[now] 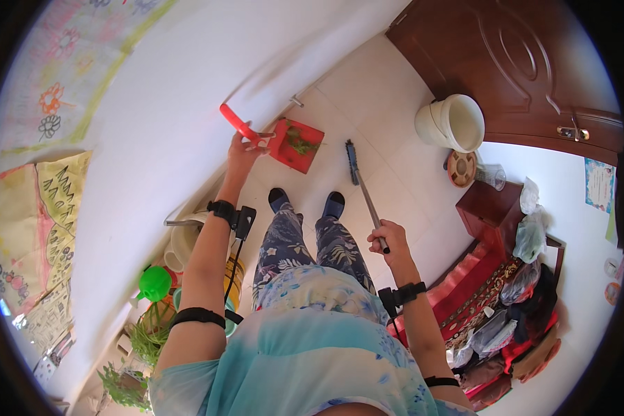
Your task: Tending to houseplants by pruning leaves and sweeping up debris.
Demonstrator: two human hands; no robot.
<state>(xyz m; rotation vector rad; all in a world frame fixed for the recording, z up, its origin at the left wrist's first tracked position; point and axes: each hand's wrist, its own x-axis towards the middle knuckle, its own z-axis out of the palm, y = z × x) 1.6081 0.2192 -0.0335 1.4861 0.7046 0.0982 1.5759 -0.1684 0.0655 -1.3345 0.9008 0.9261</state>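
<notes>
My left hand grips the red handle of a red dustpan beside the white wall. Green plant scraps lie in the dustpan's pan. In my right hand is the grey stick of a broom, held near its top end. The broom's narrow, dark-bristled head points away from me at the tiled floor, to the right of the dustpan and apart from it.
A white bucket stands by the brown door. At right are a dark red cabinet and a seat heaped with bags and cloth. Potted plants, a green watering bottle and buckets line the left wall.
</notes>
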